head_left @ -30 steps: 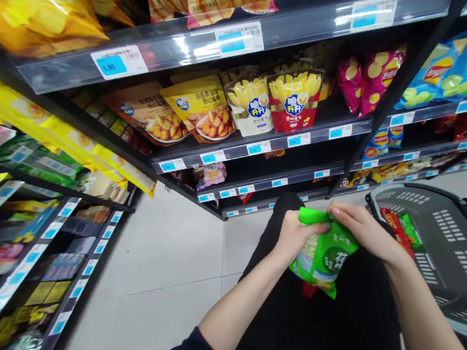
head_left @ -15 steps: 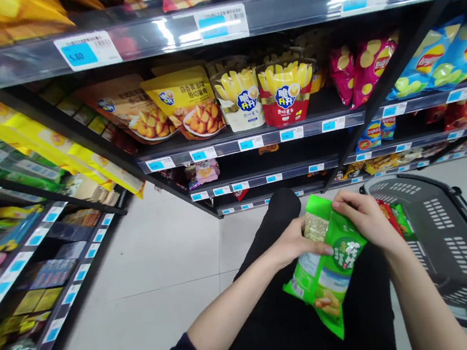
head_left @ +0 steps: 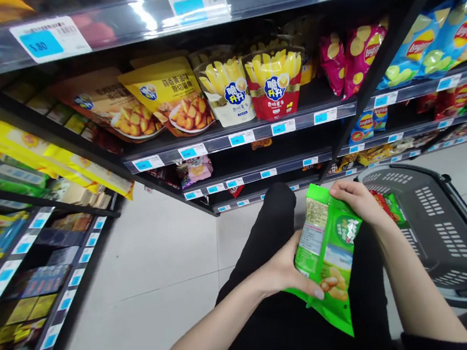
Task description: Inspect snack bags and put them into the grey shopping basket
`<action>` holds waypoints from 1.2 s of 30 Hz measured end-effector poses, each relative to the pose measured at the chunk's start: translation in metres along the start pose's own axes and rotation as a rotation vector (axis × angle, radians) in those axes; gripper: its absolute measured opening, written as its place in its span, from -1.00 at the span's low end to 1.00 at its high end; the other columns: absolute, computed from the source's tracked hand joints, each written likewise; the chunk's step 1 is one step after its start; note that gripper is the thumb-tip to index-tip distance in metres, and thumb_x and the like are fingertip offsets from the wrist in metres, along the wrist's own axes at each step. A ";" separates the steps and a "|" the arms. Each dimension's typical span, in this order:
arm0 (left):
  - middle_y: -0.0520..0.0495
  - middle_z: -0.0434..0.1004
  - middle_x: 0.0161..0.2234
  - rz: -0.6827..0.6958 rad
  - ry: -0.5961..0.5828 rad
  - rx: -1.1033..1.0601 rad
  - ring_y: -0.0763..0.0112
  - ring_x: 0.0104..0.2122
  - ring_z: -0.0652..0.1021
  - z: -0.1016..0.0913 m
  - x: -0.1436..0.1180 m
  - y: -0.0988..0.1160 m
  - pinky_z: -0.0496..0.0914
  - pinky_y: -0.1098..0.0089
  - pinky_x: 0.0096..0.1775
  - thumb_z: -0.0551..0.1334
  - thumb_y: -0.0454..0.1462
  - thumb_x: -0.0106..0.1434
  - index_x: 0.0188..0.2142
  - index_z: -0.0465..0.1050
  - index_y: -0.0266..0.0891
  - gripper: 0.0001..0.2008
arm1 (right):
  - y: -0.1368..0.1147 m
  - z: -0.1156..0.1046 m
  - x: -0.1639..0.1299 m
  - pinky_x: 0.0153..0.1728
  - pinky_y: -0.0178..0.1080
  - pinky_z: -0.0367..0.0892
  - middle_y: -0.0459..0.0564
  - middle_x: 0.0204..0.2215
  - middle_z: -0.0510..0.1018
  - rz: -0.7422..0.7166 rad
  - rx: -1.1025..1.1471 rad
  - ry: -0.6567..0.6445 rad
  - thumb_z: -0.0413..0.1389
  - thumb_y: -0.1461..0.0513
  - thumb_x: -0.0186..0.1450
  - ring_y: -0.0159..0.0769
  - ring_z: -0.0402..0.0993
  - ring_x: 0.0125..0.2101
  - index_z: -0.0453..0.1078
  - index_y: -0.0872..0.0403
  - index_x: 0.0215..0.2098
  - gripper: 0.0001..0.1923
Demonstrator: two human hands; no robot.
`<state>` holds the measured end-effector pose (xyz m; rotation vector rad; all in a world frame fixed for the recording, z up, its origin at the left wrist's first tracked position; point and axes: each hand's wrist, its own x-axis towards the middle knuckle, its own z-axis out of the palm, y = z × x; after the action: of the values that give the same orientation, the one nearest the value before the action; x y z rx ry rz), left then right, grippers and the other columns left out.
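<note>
Two hands hold one green snack bag above the lap: left hand pinches its lower edge, right hand pinches its top corner, each grip pressed onto the bag. Its writing is too small to read. A shelf tag reads 5.80; blue chip bags read Lay's. A grey basket sits just beside.
</note>
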<state>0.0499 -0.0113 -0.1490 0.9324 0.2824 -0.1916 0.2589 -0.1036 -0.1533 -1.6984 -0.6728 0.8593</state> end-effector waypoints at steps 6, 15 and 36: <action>-0.17 0.53 -0.20 -0.142 0.087 0.020 0.22 -0.27 0.56 0.007 -0.011 -0.008 0.47 0.37 -0.37 0.42 -0.39 -0.17 -0.08 0.35 -0.33 -0.41 | -0.009 -0.009 0.000 -0.62 -0.37 -0.05 -0.20 -0.69 0.13 -0.061 -0.079 -0.024 0.09 0.00 0.08 -0.49 0.04 -0.65 0.15 0.07 -0.63 -0.64; -0.10 0.55 -0.51 -0.285 0.161 0.027 0.45 -0.68 0.49 0.004 -0.019 -0.014 0.39 0.51 -0.66 0.38 -0.36 -0.14 -0.27 0.47 -0.41 -0.63 | -0.024 -0.019 0.002 -0.61 -0.37 0.00 -0.17 -0.68 0.20 -0.066 -0.231 -0.022 0.08 0.01 0.09 -0.45 0.12 -0.63 0.19 0.08 -0.62 -0.66; -0.20 0.56 -0.41 -0.308 0.074 -0.037 0.49 -0.69 0.46 0.005 -0.019 -0.023 0.36 0.54 -0.69 0.36 -0.41 -0.15 -0.31 0.52 -0.43 -0.68 | -0.039 -0.022 -0.018 -0.65 -0.39 0.00 -0.18 -0.69 0.29 0.083 0.099 -0.046 0.20 0.07 0.04 -0.49 0.16 -0.68 0.26 0.11 -0.59 -0.69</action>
<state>0.0265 -0.0281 -0.1571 0.8577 0.4968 -0.4345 0.2656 -0.1193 -0.1076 -1.6310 -0.5840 0.9773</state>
